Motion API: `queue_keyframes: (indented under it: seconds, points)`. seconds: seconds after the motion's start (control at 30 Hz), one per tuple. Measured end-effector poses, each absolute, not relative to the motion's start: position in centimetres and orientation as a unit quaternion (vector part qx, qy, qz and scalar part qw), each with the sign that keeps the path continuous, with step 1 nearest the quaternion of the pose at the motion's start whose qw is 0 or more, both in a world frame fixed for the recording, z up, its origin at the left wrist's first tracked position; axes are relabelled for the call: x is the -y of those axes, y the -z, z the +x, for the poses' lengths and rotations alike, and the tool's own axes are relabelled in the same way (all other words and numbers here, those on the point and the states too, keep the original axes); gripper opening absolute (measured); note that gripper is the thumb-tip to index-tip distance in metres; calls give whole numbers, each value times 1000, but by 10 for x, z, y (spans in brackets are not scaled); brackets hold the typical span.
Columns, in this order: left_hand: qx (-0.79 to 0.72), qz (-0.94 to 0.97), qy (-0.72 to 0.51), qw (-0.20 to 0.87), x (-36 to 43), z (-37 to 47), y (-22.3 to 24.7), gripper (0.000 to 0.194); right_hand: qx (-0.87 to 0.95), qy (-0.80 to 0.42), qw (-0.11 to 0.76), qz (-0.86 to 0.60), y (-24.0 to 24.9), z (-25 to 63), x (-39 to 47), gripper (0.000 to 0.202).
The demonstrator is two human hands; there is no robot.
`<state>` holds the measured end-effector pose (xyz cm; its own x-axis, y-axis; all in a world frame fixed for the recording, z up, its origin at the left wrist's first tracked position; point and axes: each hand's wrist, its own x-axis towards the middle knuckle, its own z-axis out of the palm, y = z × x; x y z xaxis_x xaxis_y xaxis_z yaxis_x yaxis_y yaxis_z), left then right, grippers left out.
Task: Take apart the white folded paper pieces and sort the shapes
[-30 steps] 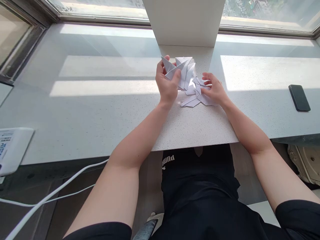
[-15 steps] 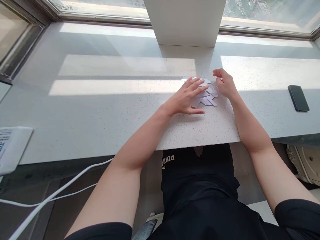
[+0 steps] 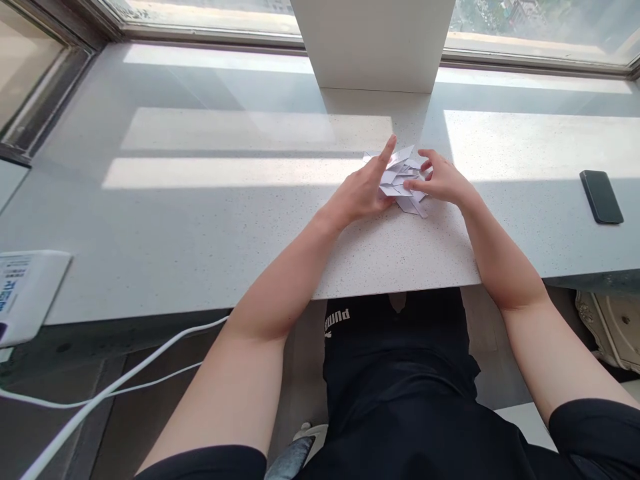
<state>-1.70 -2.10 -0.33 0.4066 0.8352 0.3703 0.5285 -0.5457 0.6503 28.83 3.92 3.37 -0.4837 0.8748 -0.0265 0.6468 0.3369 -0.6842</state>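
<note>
Here you are at the long pale counter (image 3: 200, 233), which runs right across the frame, with the square pillar (image 3: 375, 47) standing at its back edge, top centre. Over on the far left sits a white box (image 3: 30, 287), cut off by the frame's edge and well apart from the action.

And the action is just right of centre: a pile of folded white papers (image 3: 397, 179), lying on the counter between your two hands, pieces overlapping at all angles. Your left hand (image 3: 365, 190) wraps the pile's left side, fingers raised and spread from the thumb, so that one looks unclosed. Your right hand (image 3: 447, 183) comes in from the other side, fingers curled, thumb laid over the top sheets; whether it pinches any paper, I cannot tell from here.

Handling this well probably means even, light pressure from both sides. Paper this loose looks ready to slide, so a flat left palm would likely steady it better than fingertips. Keep that right thumb soft, too, as hard pressure could spoil the creases.

Smaller now: the dark phone (image 3: 601, 197) rests at far right, well away. Smallest of all, a loose paper flap (image 3: 413, 205) pokes out at the pile's lower edge; mind that it doesn't snag.
</note>
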Motion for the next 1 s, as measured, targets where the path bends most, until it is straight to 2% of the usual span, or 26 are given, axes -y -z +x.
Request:
queue_keyframes:
  seconds: [0.13,0.27,0.57,0.67,0.8,1.0]
  points:
    - [-425,807,-350,211,12,-24,7,114,773,-369,215,-469,-32,278,-37,123]
    - [-443,785,-388,193,10,-27,2,97,765,-356,240,-480,-38,267,-29,124]
    - [-495,731,-451,133,16,-21,-23,85,801,-245,259,-481,-48,263,-23,111]
    - [-494,726,-457,142,19,-19,-22,93,795,-227,278,-488,-46,262,-24,107]
    - [-484,719,-447,222,19,-15,-8,117,767,-230,332,-498,-45,260,-23,105]
    - [-520,716,-419,204,16,-18,5,147,855,-202,218,-426,-47,258,-15,118]
